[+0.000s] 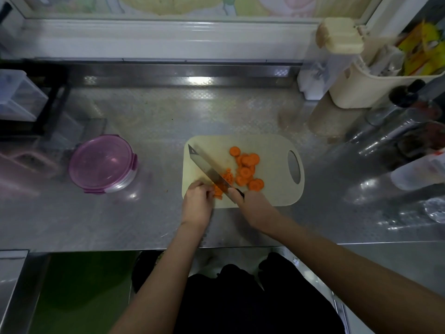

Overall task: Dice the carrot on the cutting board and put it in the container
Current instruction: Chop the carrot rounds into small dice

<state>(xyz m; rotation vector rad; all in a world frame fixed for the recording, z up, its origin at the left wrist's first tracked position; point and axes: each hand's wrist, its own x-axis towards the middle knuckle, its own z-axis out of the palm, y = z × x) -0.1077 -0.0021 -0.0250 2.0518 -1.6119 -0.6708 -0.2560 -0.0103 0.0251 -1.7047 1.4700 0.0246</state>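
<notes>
Two hands: both work at the near side of the cutting board (272,191).
Left: the left hand (197,201) has its fingers curled down. The fingertips hold a little bunch of small carrot bits (218,189) on the board, just beside the blade.
Right: the right hand (250,203) is wrapped tight round the black handle of the knife (207,168).
Knife: the long blade lies slanted across the board. Its tip points away and to the left, and its edge is down in the small bits.
Small bits: some lie by the left fingers and more lie on the other side of the blade.
Carrot rounds: a heap of carrot rounds (245,165) lies in the middle of the board, to the right of the blade. Some rounds lie on top of others.
Board: it is pale and lies flat on the bench (144,121). Its oval grip hole is on the right end.
Container: the round container (101,162) stands on the bench to the left, well apart from the board. Its purple lid (103,157) is on, so no carrot is inside it yet.
Bench: it is shiny metal with a bumpy pattern.
Far right: a cream tub (356,92) stands at the back corner, and blurry bottles (397,116) stand near it.
</notes>
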